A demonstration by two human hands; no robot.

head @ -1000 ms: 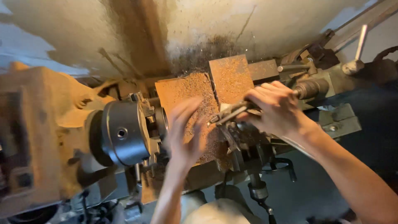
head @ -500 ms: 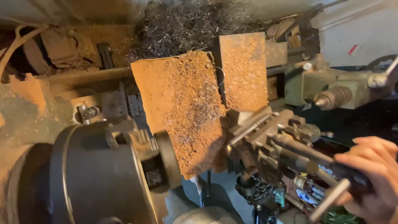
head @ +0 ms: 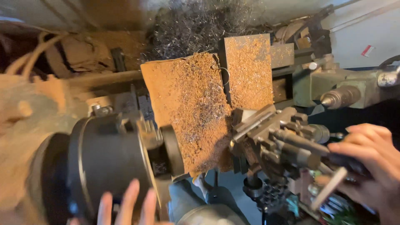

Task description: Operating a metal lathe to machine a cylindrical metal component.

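One lathe fills the view. The left hand (head: 125, 206) lies flat with its fingers spread against the one dark round chuck (head: 108, 160) at lower left, gripping nothing. The right hand (head: 366, 166) is clenched around the handle (head: 329, 187) of the tool post (head: 275, 137) at lower right. Two rusty plates (head: 191, 112) covered in metal shavings stand between them.

Chuck (head: 112, 162): dark round steel drum, lower left of frame, axis horizontal. Tool post (head: 271, 137) w/ dark handle (head: 308, 148), right of centre, chip-dusted, tilted.
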